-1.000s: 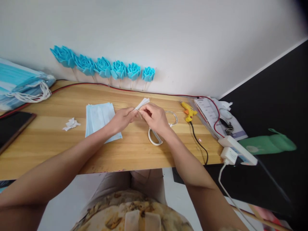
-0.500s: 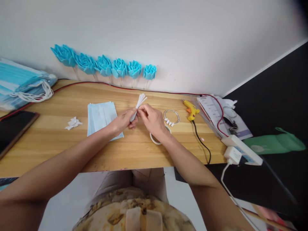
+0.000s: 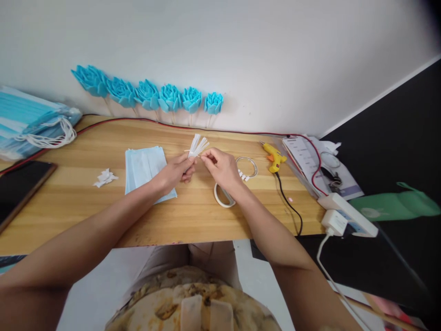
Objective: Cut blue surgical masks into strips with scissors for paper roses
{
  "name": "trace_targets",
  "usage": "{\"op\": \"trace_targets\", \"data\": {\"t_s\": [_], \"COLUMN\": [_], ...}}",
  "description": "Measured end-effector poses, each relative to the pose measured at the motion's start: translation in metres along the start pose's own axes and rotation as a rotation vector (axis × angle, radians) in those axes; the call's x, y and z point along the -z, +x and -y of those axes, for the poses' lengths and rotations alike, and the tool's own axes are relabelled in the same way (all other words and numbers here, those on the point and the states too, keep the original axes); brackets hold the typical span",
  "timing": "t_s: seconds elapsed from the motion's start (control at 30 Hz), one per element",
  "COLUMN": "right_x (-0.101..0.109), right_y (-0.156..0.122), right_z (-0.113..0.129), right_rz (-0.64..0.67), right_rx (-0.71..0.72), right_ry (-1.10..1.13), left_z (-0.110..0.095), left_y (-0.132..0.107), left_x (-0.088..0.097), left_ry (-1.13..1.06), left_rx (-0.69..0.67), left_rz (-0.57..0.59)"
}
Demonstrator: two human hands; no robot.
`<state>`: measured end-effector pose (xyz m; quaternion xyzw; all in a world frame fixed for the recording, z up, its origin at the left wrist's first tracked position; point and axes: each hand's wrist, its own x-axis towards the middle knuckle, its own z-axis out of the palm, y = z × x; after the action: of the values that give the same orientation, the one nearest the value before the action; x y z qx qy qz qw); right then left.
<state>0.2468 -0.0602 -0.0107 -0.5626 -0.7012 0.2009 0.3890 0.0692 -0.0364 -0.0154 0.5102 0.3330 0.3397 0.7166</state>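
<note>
Against a pale wall (image 3: pixel 275 69), six blue flowers (image 3: pixel 170 97) are propped on thin stems at the far side of a wood-grained table (image 3: pixel 206 225). Above its middle, a bundle of white strips (image 3: pixel 198 145) is gripped low by the left hand (image 3: pixel 179 170), thumb pressed against the curled fingers; the upper ends are fanned toward the far side. By the right hand (image 3: pixel 220 165), thumb and fingertips pressed together, a thin strand (image 3: pixel 199 156) appears to be pinched just beside the bundle.

If the left grip were relaxed, the strips could be splayed further or dropped, since they seem to be held mainly by thumb pressure. If the strand were pulled unevenly, strips might be drawn out of line or the strand itself lost from the fingertips. White tabs (image 3: pixel 244 176) are set along the near edge of a ring (image 3: pixel 256 169), and a tape roll (image 3: pixel 216 195) lies near the right wrist; either could be knocked by a careless sweep. Light-blue sheets (image 3: pixel 143 165), partly under the left forearm, could be creased or dragged if the arm were lowered.
</note>
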Motion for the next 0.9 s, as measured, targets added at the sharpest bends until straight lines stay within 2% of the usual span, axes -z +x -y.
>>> {"op": "trace_targets", "data": {"t_s": [0.1, 0.2, 0.33, 0.5, 0.6, 0.7, 0.8, 0.9], "right_x": [-0.001, -0.003, -0.004, -0.006, -0.011, -0.011, -0.002, 0.012], "right_y": [0.0, 0.002, 0.006, 0.007, 0.007, 0.01, 0.014, 0.015], "right_z": [0.0, -0.001, -0.006, -0.012, -0.015, -0.017, -0.017, -0.015], "right_rz": [0.007, 0.021, 0.086, 0.198, 0.254, 0.219, 0.173, 0.236], "right_rx": [-0.022, -0.072, -0.176, -0.271, -0.378, -0.473, -0.529, -0.506], "right_ry": [0.051, 0.123, 0.359, 0.622, 0.775, 0.919, 1.017, 0.956], "left_z": [-0.002, -0.006, -0.009, -0.009, -0.007, -0.005, -0.006, -0.01], "left_y": [0.001, 0.001, 0.0, -0.003, -0.005, -0.006, -0.006, -0.006], "left_x": [0.0, -0.001, 0.0, 0.0, -0.001, -0.002, 0.001, 0.004], "left_ry": [-0.045, -0.129, -0.202, -0.188, -0.105, -0.005, 0.141, 0.416], "left_rx": [0.029, 0.05, 0.06, 0.091, 0.114, 0.118, 0.067, -0.035], "left_rz": [-0.024, -0.001, 0.075, 0.233, 0.31, 0.358, 0.407, 0.454]}}
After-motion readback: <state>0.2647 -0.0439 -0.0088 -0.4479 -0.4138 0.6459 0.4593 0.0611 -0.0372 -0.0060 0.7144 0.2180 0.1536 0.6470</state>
